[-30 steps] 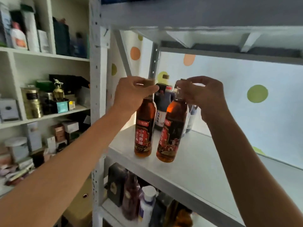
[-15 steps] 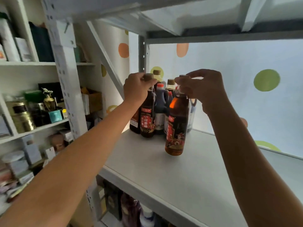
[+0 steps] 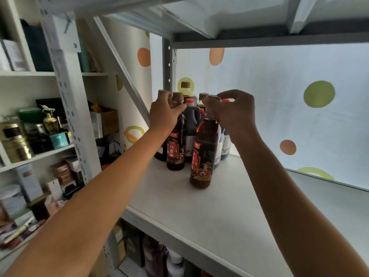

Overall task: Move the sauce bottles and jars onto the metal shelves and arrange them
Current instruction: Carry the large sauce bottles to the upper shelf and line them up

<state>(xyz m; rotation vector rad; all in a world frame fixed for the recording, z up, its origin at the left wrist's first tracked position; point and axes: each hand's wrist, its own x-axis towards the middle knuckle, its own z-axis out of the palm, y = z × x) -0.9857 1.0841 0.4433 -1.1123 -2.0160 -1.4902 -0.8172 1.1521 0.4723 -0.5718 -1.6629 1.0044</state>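
The head view shows both hands reaching to the back left corner of the metal shelf. The right hand makes its grip at the top of the front bottle: the fingers curl around the neck and cap from the right side, and the bottle stands upright on the shelf board, its long axis vertical. The left hand has its grip on the neck of the second bottle, fingers wrapped around it just under the brown cap; this bottle is also upright and its base seems to rest on the board.

Taking the front bottle as landmark: the second bottle stands just behind it and to its left, with a narrow gap between them. The group of other bottles is directly behind both, packed in the corner by the rear post. In front of it and to its right the shelf board is bare.

I judge that the coming move is to push the front bottle backward and a little left, into line with the second bottle. The right hand is the nearer one for this. Because the grip is high on a tall bottle, a push could tip it; sliding slowly seems safer.
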